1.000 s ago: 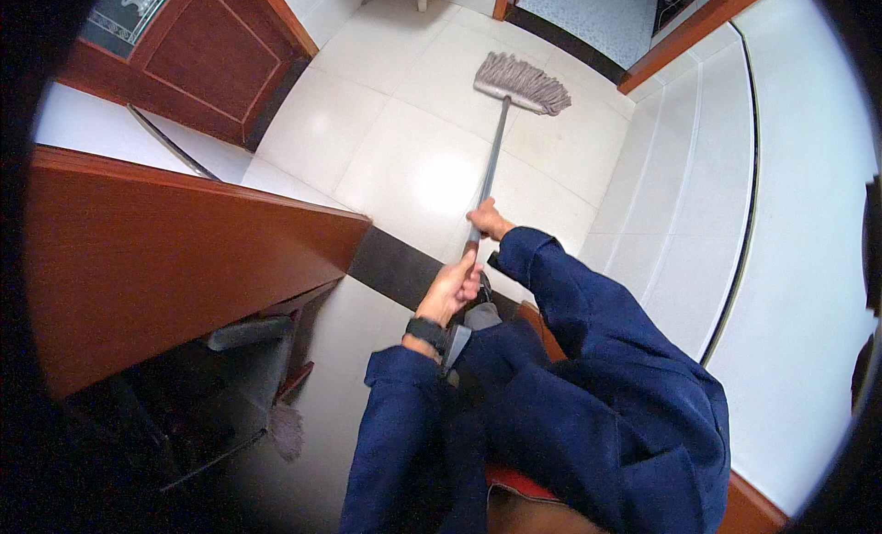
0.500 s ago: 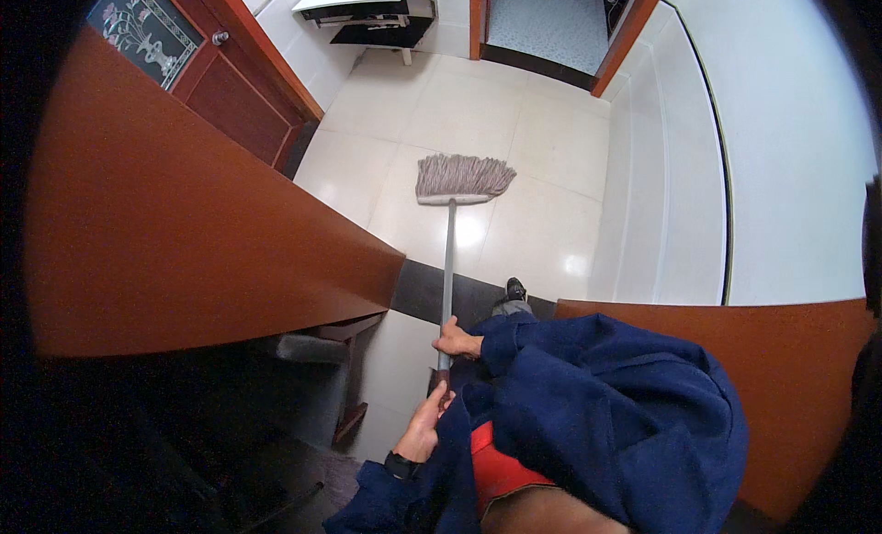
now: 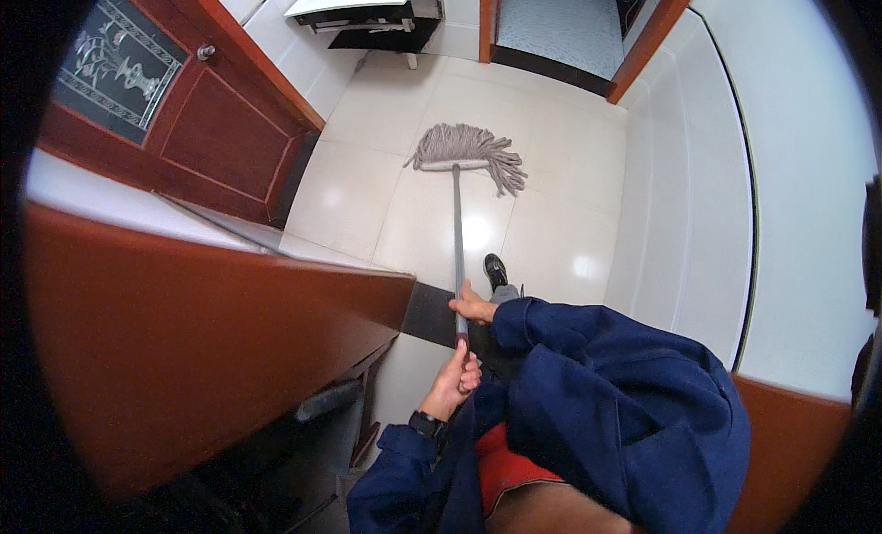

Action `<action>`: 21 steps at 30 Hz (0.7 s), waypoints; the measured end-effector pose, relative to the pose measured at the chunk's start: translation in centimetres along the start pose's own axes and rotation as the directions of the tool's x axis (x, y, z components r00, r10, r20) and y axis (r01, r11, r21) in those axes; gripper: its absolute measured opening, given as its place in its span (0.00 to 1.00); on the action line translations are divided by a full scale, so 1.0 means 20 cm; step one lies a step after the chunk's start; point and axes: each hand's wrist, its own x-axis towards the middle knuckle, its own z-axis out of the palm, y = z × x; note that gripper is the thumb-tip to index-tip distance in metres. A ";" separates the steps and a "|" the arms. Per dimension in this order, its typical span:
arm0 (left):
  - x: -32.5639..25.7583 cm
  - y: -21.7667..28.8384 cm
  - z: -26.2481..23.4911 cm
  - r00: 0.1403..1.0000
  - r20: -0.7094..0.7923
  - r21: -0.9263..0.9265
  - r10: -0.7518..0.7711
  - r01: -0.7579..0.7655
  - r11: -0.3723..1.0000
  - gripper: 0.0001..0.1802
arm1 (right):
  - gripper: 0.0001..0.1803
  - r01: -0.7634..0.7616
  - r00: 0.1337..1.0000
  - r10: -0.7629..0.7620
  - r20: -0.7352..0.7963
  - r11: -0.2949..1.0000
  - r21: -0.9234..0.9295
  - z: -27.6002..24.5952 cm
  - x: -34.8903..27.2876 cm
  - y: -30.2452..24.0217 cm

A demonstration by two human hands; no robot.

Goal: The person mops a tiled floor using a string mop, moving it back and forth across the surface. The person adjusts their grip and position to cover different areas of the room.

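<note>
A mop with a grey string head (image 3: 467,149) and a thin metal handle (image 3: 457,240) rests on the pale tiled floor ahead of me. My right hand (image 3: 473,306) grips the handle a little below its middle. My left hand (image 3: 457,378) holds the near end of the handle, closer to my body, with a dark watch on the wrist. Both arms wear dark blue sleeves. My black shoe (image 3: 495,269) shows just beyond the right hand.
A red-brown wooden door (image 3: 220,341) stands open at my left, close to the handle. Another wooden door with a decorated panel (image 3: 175,121) is at far left. A white wall (image 3: 790,185) runs along the right. A doorway (image 3: 560,29) lies beyond the mop.
The mop head has slid away from me across the tiles, and the view has tilted. Both hands stay on the handle, now lower in the picture.
</note>
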 end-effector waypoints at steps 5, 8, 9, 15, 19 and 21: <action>0.44 0.66 0.40 0.999 0.040 -0.043 0.004 -0.002 0.999 0.23 | 0.41 0.135 0.972 -0.137 -0.193 0.991 -0.025 -0.49 0.65 -0.35; 0.71 1.06 0.67 0.997 0.053 -0.053 0.047 -0.044 0.998 0.23 | 0.38 0.046 0.995 -0.038 -0.091 0.995 0.087 -0.88 1.00 -0.61; 0.78 1.13 0.73 0.997 0.057 -0.073 0.057 -0.053 0.996 0.23 | 0.37 0.021 0.995 -0.013 -0.101 0.997 0.080 -0.96 1.09 -0.67; 0.93 1.18 0.78 0.992 0.039 -0.161 0.123 -0.115 0.980 0.22 | 0.35 -0.126 0.991 0.118 -0.061 0.981 -0.146 -1.10 1.30 -0.76; 0.76 0.99 0.62 0.992 0.050 -0.196 0.115 -0.103 0.975 0.20 | 0.34 -0.130 0.991 0.127 -0.030 0.983 -0.126 -0.94 1.21 -0.66; 0.61 0.85 0.52 0.992 0.034 -0.143 0.122 -0.116 0.983 0.20 | 0.27 -0.134 0.988 0.145 0.060 0.979 -0.153 -0.81 1.10 -0.57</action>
